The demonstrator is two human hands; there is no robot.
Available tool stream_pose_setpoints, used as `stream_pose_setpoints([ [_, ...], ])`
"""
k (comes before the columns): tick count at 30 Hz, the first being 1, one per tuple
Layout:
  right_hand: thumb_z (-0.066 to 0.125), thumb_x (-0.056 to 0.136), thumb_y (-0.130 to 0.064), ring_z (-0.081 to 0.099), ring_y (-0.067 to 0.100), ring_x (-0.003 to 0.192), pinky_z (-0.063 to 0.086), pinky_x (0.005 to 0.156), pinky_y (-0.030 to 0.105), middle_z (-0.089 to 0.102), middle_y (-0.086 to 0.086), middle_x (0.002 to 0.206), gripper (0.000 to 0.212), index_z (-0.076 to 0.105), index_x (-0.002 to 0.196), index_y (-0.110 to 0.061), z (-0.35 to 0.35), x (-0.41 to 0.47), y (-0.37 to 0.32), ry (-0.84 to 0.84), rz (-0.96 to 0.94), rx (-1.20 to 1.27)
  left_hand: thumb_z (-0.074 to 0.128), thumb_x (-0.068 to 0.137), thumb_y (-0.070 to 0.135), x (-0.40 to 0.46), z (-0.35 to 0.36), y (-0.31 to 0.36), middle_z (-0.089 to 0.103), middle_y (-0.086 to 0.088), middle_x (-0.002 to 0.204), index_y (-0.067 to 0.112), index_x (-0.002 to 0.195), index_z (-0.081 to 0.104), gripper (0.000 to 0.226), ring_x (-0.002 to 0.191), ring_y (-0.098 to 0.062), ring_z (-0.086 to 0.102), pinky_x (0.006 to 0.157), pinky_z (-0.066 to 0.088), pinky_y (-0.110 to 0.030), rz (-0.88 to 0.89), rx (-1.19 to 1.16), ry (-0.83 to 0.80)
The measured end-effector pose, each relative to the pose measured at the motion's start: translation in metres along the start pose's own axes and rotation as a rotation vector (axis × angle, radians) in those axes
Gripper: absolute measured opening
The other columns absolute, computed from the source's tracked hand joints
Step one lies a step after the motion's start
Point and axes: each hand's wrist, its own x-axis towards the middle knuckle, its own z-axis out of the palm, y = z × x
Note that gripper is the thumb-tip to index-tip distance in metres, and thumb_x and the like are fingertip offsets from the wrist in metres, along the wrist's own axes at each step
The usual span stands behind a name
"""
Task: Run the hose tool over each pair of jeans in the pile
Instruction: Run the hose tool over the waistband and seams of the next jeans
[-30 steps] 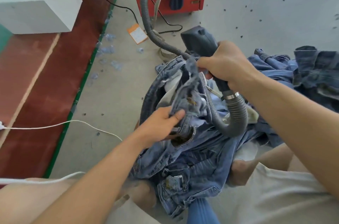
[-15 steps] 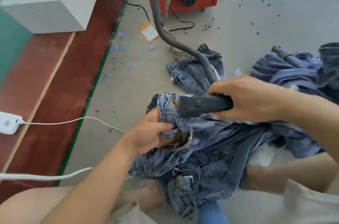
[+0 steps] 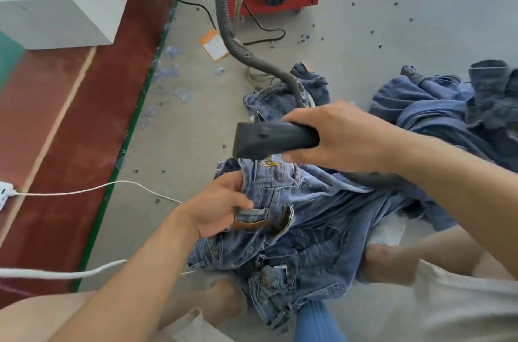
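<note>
The right hand (image 3: 340,135) grips the black nozzle (image 3: 276,138) of the hose (image 3: 232,41), which has swung down from its raised position 1 second ago to lie level just above the jeans (image 3: 280,187). The left hand (image 3: 217,205) pinches the waistband, holding the denim up near the nozzle mouth, much as before. The pair drapes across the person's lap, with more jeans (image 3: 437,106) heaped to the right. The pass over this pair looks about to begin; the heap seemingly waits.
</note>
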Motion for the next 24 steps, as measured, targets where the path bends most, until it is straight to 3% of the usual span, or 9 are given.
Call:
stream_pose_setpoints([
  [3,0.074,0.09,-0.043,0.056,-0.01,0.072,0.039,0.066,0.007,0.059,-0.019,0.079,0.025,0.059,0.107,-0.032,-0.01,0.003,0.016,0.127,0.057,0.055,0.055,0.074,-0.012,-0.007,-0.009,-0.01,0.069,-0.027,0.125,0.006,0.115,0.075,0.049,0.114,-0.041,0.069,0.09,0.06,-0.048,-0.041,-0.122,0.013],
  [5,0.075,0.089,-0.039,0.056,-0.009,0.071,0.04,0.063,0.011,0.058,-0.019,0.075,0.025,0.054,0.101,-0.037,-0.02,-0.005,0.036,0.033,0.088,-0.06,0.06,0.081,-0.002,-0.014,-0.02,-0.015,0.065,-0.029,0.131,0.002,0.124,0.071,0.045,0.119,-0.044,0.066,0.091,0.059,-0.051,-0.038,-0.248,0.023],
  [8,0.066,0.09,-0.036,0.058,0.009,0.071,0.049,0.062,0.036,0.06,-0.014,0.08,0.028,0.049,0.11,-0.044,-0.015,-0.023,0.06,-0.205,0.164,-0.358,0.059,0.088,0.009,-0.016,-0.035,-0.02,0.061,-0.03,0.136,0.0,0.128,0.069,0.042,0.123,-0.046,0.062,0.098,0.055,-0.058,-0.062,-0.421,0.126],
  [10,0.058,0.091,-0.036,0.055,0.016,0.07,0.045,0.056,0.036,0.059,-0.012,0.087,0.029,0.041,0.112,-0.049,-0.001,-0.029,0.067,-0.263,0.174,-0.507,0.057,0.09,0.013,-0.012,-0.038,-0.019,0.062,-0.028,0.136,0.001,0.126,0.07,0.041,0.124,-0.043,0.063,0.099,0.055,-0.056,-0.076,-0.455,0.192],
  [13,0.056,0.092,-0.03,0.044,0.009,0.061,0.035,0.049,0.033,0.055,-0.011,0.086,0.03,0.035,0.105,-0.046,0.016,-0.024,0.069,-0.274,0.178,-0.498,0.057,0.089,0.015,-0.006,-0.037,-0.017,0.064,-0.027,0.134,0.0,0.123,0.072,0.04,0.12,-0.039,0.066,0.098,0.057,-0.053,-0.094,-0.446,0.219],
  [16,0.056,0.089,-0.02,0.051,0.017,0.062,0.034,0.047,0.033,0.055,-0.008,0.085,0.037,0.029,0.102,-0.041,0.035,-0.022,0.069,-0.29,0.184,-0.485,0.06,0.088,0.016,-0.005,-0.037,-0.014,0.064,-0.027,0.134,-0.001,0.127,0.069,0.043,0.116,-0.038,0.068,0.101,0.054,-0.054,-0.104,-0.411,0.212],
  [18,0.057,0.088,-0.016,0.051,0.025,0.062,0.035,0.05,0.035,0.054,-0.006,0.082,0.036,0.029,0.103,-0.035,0.051,-0.023,0.065,-0.249,0.169,-0.497,0.062,0.089,0.015,-0.004,-0.038,-0.012,0.065,-0.027,0.133,-0.001,0.128,0.068,0.043,0.114,-0.037,0.069,0.098,0.057,-0.051,-0.102,-0.393,0.206],
  [21,0.058,0.089,-0.016,0.044,0.021,0.06,0.033,0.056,0.037,0.043,-0.009,0.074,0.031,0.035,0.106,-0.029,0.07,-0.023,0.058,-0.194,0.089,-0.511,0.062,0.088,0.013,-0.001,-0.039,-0.012,0.065,-0.027,0.132,-0.001,0.125,0.07,0.041,0.109,-0.036,0.072,0.093,0.06,-0.048,-0.12,-0.396,0.217],
  [24,0.06,0.089,-0.022,0.054,0.024,0.067,0.039,0.056,0.038,0.052,-0.008,0.081,0.029,0.041,0.11,-0.028,0.068,-0.022,0.057,-0.129,0.062,-0.458,0.06,0.088,0.012,0.0,-0.041,-0.01,0.066,-0.026,0.131,0.0,0.123,0.072,0.039,0.109,-0.036,0.072,0.093,0.06,-0.049,-0.12,-0.414,0.208],
])
